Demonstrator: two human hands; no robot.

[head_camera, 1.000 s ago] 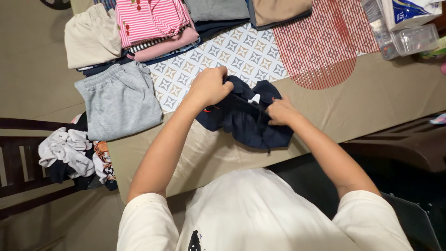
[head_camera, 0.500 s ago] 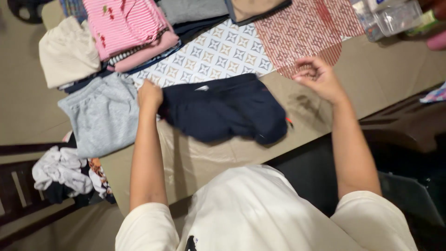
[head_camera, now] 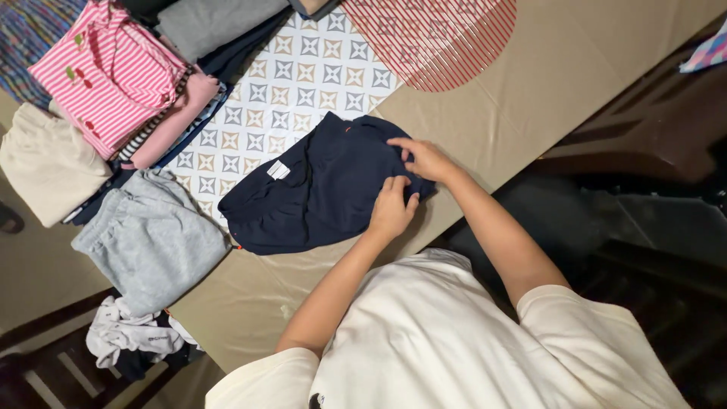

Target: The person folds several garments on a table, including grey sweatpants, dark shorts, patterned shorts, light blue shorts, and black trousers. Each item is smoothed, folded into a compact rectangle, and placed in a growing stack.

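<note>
The table (head_camera: pixel 530 83) is the largest item: a long surface under a tan cover, running diagonally through the view. A patterned cloth (head_camera: pixel 318 72) of white ground with small tile motifs lies on its upper middle part, and a red-striped mat (head_camera: pixel 439 38) lies beside that, toward the top edge.

The navy garment (head_camera: pixel 318 189) lies spread flat near the table's near edge, partly on the patterned cloth and partly on the tan cover. A small white label shows on its upper left part.

To the left, a folded grey garment (head_camera: pixel 151 238) lies just beside the navy one. Above it are a folded cream garment (head_camera: pixel 45 163) and a stack topped by a pink-and-white striped garment (head_camera: pixel 110 76), with a plain pink piece beneath. A crumpled heap of white and grey clothing (head_camera: pixel 132 337) rests on a dark chair at lower left.

The left hand (head_camera: pixel 391 210) lies palm-down on the right end of the navy garment, fingers curled onto the fabric. The right hand (head_camera: pixel 424 159) is just above it, fingertips pinching a fold at the garment's right edge. Both hands are in contact with the cloth and close together; how much fabric the left hand has gathered under its fingers cannot be told.
</note>
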